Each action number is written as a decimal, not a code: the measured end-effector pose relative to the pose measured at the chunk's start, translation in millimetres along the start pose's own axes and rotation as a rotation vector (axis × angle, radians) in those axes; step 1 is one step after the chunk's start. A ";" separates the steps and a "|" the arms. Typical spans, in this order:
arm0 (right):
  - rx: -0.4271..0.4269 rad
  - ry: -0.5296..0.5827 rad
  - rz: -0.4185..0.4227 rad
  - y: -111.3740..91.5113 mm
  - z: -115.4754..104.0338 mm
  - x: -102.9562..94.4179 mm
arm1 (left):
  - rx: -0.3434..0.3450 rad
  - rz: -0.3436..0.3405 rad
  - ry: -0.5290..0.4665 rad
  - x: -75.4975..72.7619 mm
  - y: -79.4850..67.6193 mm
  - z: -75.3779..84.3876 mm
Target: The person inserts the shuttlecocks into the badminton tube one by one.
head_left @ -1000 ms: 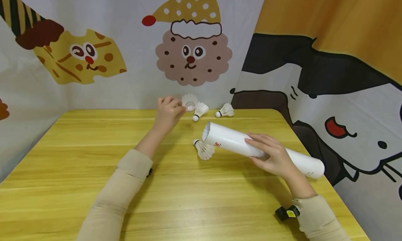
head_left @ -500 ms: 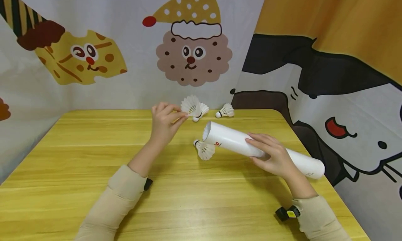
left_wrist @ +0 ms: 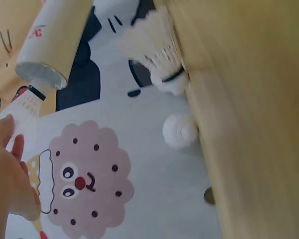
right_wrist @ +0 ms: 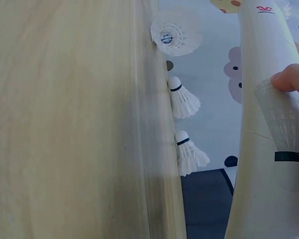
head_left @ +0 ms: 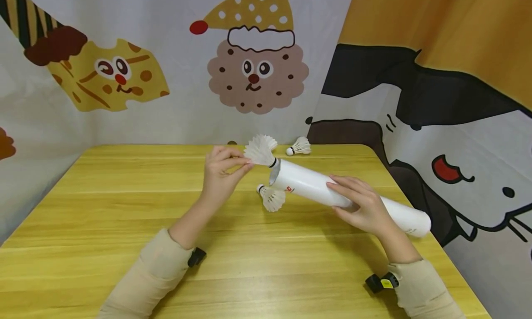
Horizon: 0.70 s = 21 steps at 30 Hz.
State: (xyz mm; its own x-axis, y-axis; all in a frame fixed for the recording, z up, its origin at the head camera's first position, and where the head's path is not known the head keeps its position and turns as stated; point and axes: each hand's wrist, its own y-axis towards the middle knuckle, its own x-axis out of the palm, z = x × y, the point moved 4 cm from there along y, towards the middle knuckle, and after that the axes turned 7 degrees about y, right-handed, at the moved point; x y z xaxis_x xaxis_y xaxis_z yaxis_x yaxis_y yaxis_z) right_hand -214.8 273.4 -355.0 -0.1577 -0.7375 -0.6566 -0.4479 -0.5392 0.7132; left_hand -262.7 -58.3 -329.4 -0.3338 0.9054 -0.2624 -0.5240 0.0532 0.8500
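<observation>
My left hand [head_left: 222, 176] pinches a white feather shuttlecock [head_left: 258, 150] by the rim of its skirt. Its black-banded base points right, at the mouth of a white shuttlecock tube [head_left: 311, 183]; in the left wrist view the cork tip sits just within the tube's opening [left_wrist: 42, 74]. Around the middle of the tube, my right hand [head_left: 361, 206] grips with the fingers on top. The tube lies tilted, mouth end up and to the left. Just below that mouth, another shuttlecock [head_left: 272, 199] lies on the table.
At the back edge lies a shuttlecock [head_left: 298, 146], with another one [head_left: 272, 142] mostly hidden behind the held one. The wooden table [head_left: 124, 194] ends at a printed curtain [head_left: 178, 120]. Black wrist cameras [head_left: 196, 257] hang below the cuffs.
My left hand has drawn the shuttlecock from the back of the table toward me and right, turning its base to the tube mouth. The right hand and tube stay about still.
</observation>
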 end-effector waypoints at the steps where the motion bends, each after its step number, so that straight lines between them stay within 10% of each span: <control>1: -0.003 0.001 0.002 0.1 0.1 0.0 | -0.036 -0.013 -0.024 0.7 -1.3 0.2; 12: -0.034 0.021 0.016 1.0 0.5 2.6 | -0.299 -0.173 -0.207 15.8 -15.0 2.3; 21: -0.033 0.015 0.023 1.9 -2.4 1.1 | -0.313 -0.268 -0.217 28.1 -22.5 4.7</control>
State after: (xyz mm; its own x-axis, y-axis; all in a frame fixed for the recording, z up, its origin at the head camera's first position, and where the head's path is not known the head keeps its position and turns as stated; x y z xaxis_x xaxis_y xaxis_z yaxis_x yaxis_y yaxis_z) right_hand -213.7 270.6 -353.8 -0.1547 -0.7555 -0.6366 -0.4146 -0.5352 0.7359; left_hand -256.6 -32.0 -353.7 0.0000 0.9460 -0.3243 -0.7916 0.1981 0.5780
